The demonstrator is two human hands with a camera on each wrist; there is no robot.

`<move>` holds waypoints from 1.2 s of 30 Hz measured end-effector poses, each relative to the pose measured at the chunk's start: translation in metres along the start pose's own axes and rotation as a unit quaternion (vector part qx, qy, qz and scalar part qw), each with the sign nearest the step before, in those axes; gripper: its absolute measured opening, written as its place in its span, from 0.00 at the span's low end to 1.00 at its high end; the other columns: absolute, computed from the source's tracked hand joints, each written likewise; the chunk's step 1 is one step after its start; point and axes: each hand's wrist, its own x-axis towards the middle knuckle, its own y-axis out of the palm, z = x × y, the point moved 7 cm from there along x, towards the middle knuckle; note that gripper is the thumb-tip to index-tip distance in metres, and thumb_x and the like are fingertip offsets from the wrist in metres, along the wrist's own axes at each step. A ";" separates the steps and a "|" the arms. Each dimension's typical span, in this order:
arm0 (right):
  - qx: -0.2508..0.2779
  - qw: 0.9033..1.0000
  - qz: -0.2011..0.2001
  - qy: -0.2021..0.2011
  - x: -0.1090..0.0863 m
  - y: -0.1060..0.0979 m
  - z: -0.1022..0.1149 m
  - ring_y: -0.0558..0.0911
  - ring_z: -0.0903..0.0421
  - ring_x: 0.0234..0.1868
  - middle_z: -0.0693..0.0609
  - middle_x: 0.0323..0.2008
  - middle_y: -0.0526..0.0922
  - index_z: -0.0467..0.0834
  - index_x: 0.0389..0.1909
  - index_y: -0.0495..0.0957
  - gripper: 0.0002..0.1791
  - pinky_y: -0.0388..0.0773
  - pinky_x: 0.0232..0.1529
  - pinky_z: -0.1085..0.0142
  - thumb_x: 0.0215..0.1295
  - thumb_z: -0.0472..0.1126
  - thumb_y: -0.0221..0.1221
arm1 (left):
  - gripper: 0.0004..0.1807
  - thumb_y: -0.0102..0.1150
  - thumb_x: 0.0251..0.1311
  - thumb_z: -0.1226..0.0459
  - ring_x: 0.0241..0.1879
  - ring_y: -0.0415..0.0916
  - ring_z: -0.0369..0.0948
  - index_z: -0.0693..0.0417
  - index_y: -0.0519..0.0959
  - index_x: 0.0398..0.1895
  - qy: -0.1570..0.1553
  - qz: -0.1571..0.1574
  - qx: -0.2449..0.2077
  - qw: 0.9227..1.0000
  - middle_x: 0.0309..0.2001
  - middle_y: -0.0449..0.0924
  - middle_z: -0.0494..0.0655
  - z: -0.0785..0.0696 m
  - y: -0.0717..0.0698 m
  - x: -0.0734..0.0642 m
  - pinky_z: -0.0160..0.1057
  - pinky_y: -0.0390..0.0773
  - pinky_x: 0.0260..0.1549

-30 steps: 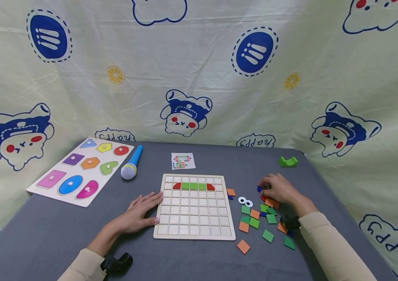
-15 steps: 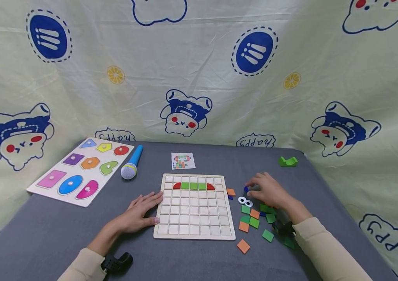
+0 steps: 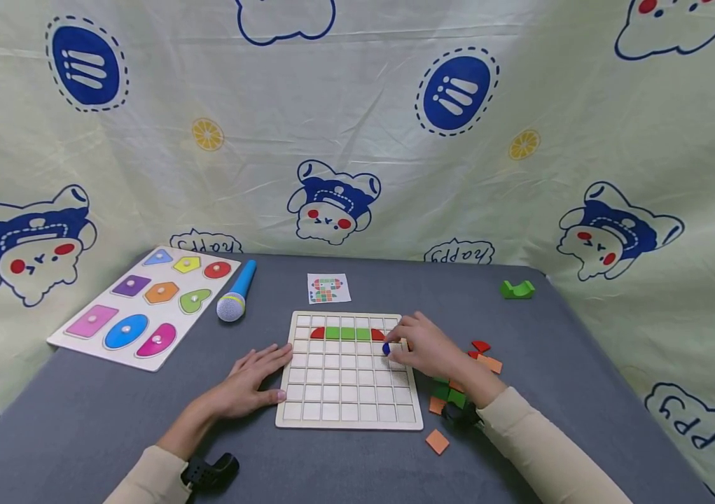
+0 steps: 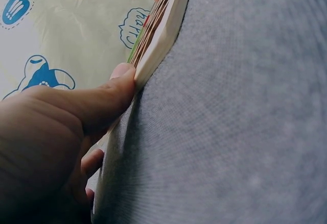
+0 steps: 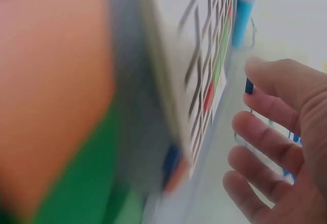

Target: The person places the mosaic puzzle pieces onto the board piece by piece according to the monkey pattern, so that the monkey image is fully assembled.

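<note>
A wooden grid board (image 3: 347, 416) lies in the middle of the table. Along its second row run three green square tiles (image 3: 347, 334), with a red rounded tile (image 3: 317, 333) at the left end and another at the right. My left hand (image 3: 246, 383) rests at the board's left edge, fingers stretched out and thumb (image 4: 120, 83) against the side. Over the board's right part, my right hand (image 3: 426, 350) pinches a small blue tile (image 3: 386, 348) between thumb and index finger. In the right wrist view the blue tile (image 5: 249, 85) shows edge-on.
Orange, green and red tiles (image 3: 437, 442) lie right of the board, partly hidden by the right arm. A small pattern card (image 3: 329, 288) lies behind the board. At left are a toy microphone (image 3: 237, 290) and a shape puzzle (image 3: 143, 308). A green curved piece (image 3: 517, 290) stands back right.
My right hand has carried the blue tile leftward from the loose tiles to over the board's right side. The left hand stays at the board's edge.
</note>
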 end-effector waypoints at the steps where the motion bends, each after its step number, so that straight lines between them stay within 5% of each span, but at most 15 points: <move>1: 0.004 1.000 0.003 -0.001 0.004 0.003 0.006 0.67 0.59 0.39 0.55 0.37 0.79 0.51 0.40 0.84 0.10 0.66 0.38 0.66 0.56 0.46 0.65 | 0.39 0.57 0.61 0.53 0.74 0.43 0.58 0.56 0.56 0.72 0.000 0.000 0.000 1.000 0.74 0.54 0.52 0.000 0.000 0.000 0.65 0.36 0.67; 16: 0.000 0.999 0.024 -0.029 0.063 0.030 0.073 0.68 0.59 0.37 0.55 0.38 0.80 0.51 0.41 0.84 0.12 0.65 0.38 0.67 0.57 0.49 0.65 | 0.39 0.57 0.61 0.52 0.74 0.43 0.58 0.55 0.57 0.72 -0.004 0.000 -0.002 1.000 0.74 0.54 0.53 -0.001 0.000 -0.001 0.65 0.35 0.67; 36: -0.044 0.997 0.055 -0.017 0.096 0.050 0.096 0.67 0.58 0.36 0.57 0.36 0.79 0.54 0.40 0.84 0.11 0.62 0.36 0.68 0.58 0.52 0.63 | 0.38 0.57 0.61 0.51 0.74 0.43 0.58 0.55 0.57 0.72 -0.004 0.000 0.001 1.000 0.74 0.54 0.53 0.000 0.000 -0.001 0.65 0.35 0.67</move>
